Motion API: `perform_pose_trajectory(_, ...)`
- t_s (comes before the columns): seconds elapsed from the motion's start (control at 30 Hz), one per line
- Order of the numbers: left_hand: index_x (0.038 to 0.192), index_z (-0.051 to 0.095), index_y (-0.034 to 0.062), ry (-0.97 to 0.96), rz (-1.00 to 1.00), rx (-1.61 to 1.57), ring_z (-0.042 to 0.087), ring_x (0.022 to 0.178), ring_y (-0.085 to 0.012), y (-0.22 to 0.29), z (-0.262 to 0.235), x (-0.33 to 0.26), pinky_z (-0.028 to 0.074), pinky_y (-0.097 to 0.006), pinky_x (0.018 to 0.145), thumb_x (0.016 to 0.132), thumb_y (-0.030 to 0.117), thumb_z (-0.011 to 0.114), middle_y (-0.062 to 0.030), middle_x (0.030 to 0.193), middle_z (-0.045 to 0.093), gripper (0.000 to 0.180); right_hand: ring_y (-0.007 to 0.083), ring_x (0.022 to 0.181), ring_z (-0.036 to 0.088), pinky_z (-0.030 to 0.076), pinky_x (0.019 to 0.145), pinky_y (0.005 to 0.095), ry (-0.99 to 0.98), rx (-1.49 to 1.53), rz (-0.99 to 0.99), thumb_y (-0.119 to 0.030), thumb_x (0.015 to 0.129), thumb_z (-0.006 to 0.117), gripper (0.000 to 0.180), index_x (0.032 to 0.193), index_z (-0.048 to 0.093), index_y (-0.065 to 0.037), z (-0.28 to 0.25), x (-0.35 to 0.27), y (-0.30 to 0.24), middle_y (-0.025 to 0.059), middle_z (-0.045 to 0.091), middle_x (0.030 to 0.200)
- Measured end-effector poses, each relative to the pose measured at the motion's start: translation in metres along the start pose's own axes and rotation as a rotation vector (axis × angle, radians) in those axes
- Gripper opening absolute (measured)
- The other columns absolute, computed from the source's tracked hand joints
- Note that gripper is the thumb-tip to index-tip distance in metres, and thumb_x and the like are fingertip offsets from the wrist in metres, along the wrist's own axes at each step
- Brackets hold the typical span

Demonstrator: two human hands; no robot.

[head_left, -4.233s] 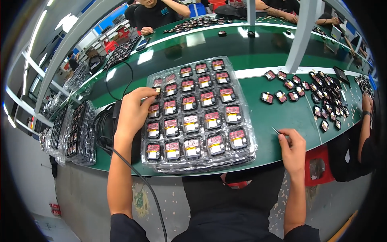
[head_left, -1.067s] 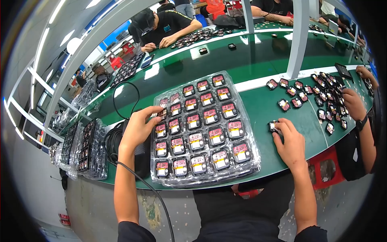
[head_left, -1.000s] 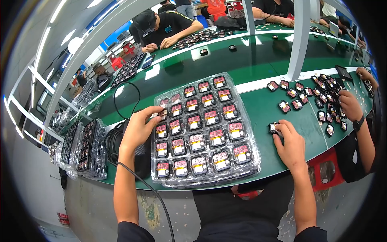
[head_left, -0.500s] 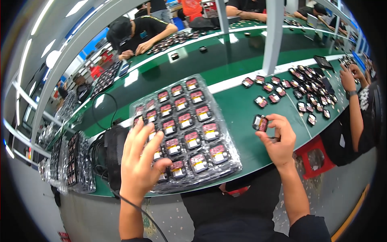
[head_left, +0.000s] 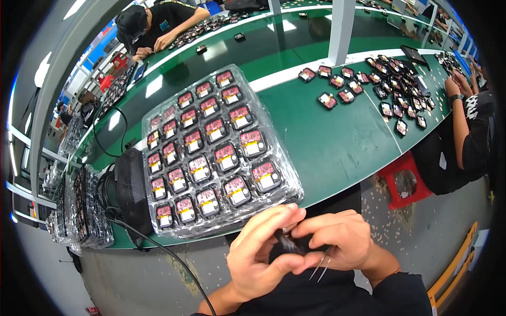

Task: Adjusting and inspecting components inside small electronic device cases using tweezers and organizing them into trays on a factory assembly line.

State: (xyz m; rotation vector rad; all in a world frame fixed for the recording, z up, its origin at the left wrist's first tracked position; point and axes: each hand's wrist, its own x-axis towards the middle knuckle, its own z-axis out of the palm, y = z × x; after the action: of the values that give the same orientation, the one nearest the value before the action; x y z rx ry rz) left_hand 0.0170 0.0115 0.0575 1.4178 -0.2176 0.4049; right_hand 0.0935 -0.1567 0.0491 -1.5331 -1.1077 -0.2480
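Close to my body, just off the table's front edge, my left hand is closed on a small black housing, mostly hidden by the fingers. My right hand meets it there, fingertips at the housing. A pair of tweezers is tucked in the right hand, its two thin metal tips pointing down. Beyond the hands lies a clear plastic tray, its pockets holding rows of black housings with red circuit boards and white-and-yellow labels.
Several loose housings and a dense pile of them lie right on the green table. A black bag with cables sits left, beside stacked trays. A grey post rises behind. Co-workers sit across and at right, near a red stool.
My left hand has left the tray and my right hand has come in from the right with the housing. Both now meet close to my body. The view has shifted downward.
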Motion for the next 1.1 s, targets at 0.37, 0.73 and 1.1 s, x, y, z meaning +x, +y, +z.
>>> perform_pose_trajectory(0.37, 0.123, 0.055, -0.0019, 0.411, -0.392, -0.257, 0.068, 0.113, -0.0337, -0.036, 0.037, -0.063, 0.057, -0.048, 0.099, 0.092, 0.049, 0.069, -0.0217, 0.127, 0.060, 0.061, 0.0209, 0.063, 0.070, 0.057, 0.056, 0.0301, 0.172, 0.057, 0.128, -0.019, 0.075, 0.092, 0.037, 0.088, 0.059, -0.007, 0.039, -0.056, 0.001, 0.0081, 0.073, 0.084)
perform_pose_trajectory(0.73, 0.145, 0.046, -0.0104, -0.032, -0.604, -0.567, 0.054, 0.136, -0.0326, -0.057, -0.008, -0.066, 0.043, -0.044, 0.114, 0.099, 0.027, 0.069, -0.0250, 0.145, 0.053, 0.063, 0.0169, 0.055, 0.064, 0.049, 0.049, 0.0276, 0.021, -0.210, 0.057, -0.023, 0.074, 0.089, 0.031, 0.080, 0.063, -0.006, 0.031, -0.060, 0.000, 0.0061, 0.071, 0.084)
perform_pose_trajectory(1.1, 0.144, 0.046, -0.0102, 0.153, -0.462, -0.756, 0.046, 0.141, -0.0371, -0.052, -0.001, -0.064, 0.036, -0.049, 0.119, 0.103, 0.027, 0.063, -0.0181, 0.145, 0.051, 0.058, 0.0243, 0.074, 0.066, 0.056, 0.057, 0.0337, -0.050, -0.218, 0.446, -0.012, 0.078, 0.088, 0.053, 0.119, 0.056, -0.003, 0.023, -0.048, -0.011, 0.0152, 0.056, 0.105)
